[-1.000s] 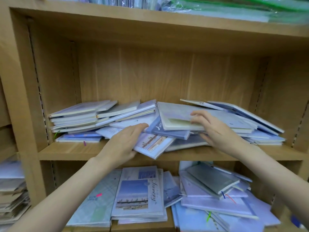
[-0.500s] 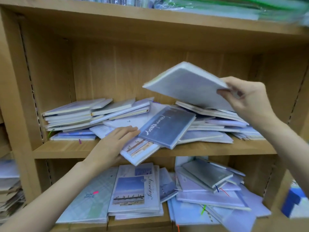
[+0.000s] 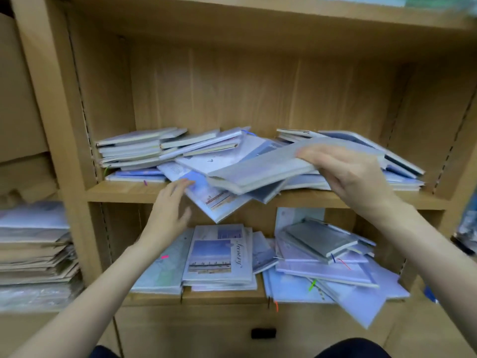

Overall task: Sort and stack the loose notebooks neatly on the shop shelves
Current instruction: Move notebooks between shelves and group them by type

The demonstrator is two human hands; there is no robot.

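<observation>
Dropping since half a second ago, your right hand [image 3: 346,174] has brought the grey notebook [image 3: 260,169] down from head height to just above the messy pile [image 3: 232,156] on the middle shelf [image 3: 129,192], fingers curled round its right edge. Your left hand [image 3: 170,210] has slipped back off the pile; it now hovers at the shelf's front lip, fingers spread and slack, tips just touching the blue notebook [image 3: 206,195] that overhangs the edge. Motion blur softens both hands.

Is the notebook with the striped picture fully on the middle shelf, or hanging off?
Hanging off: the notebook's lower corner juts past the shelf's front edge.
</observation>
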